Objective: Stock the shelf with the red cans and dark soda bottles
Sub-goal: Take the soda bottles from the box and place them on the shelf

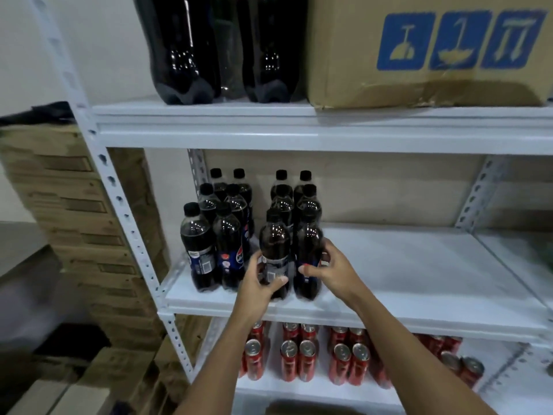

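Several dark soda bottles (209, 235) with black caps stand in rows on the left part of the white middle shelf (419, 283). My left hand (260, 283) is wrapped around the front bottle (273, 244) of the third row, which stands at the shelf's front edge. My right hand (326, 268) grips the neighbouring front bottle (308, 238) just to its right. Both bottles are upright and touch each other. Red cans (299, 354) stand in pairs on the shelf below, partly hidden by my forearms.
Large dark bottles (185, 49) and a cardboard box (428, 49) with blue symbols sit on the top shelf. Stacked cardboard boxes (74, 220) stand left of the white rack upright (125, 205). The middle shelf is bare to the right of the bottles.
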